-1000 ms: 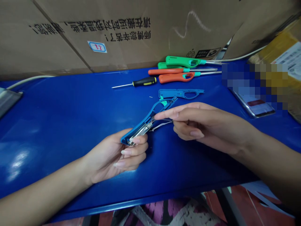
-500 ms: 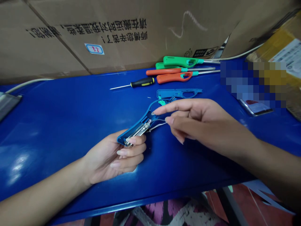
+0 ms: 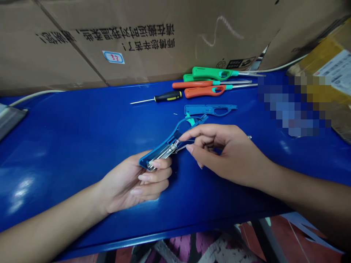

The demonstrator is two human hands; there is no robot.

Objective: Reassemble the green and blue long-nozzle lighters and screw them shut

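My left hand (image 3: 142,182) is closed round the lower end of a blue lighter shell half (image 3: 163,143), which is tilted up to the right. A clear fuel tank (image 3: 164,152) lies inside it, under my left fingertips. My right hand (image 3: 227,149) has its index fingertip at the metal top of the tank, with the thumb a little apart below. Thin wires (image 3: 183,147) run from there toward the right thumb; whether the right fingers grip them is unclear. A teal trigger piece (image 3: 190,119) shows at the shell's loop.
Behind my hands, the other blue shell half (image 3: 210,109) lies on the blue table (image 3: 82,128). Beyond it are a screwdriver (image 3: 167,96), orange lighters (image 3: 204,91) and green lighters (image 3: 211,72). A large cardboard box (image 3: 137,65) stands at the back; a taped parcel (image 3: 315,54) is at right.
My right index fingertip has moved down to the top of the tank, and the right hand has shifted slightly left. A small metal tip now shows behind that hand. My left hand keeps its hold.
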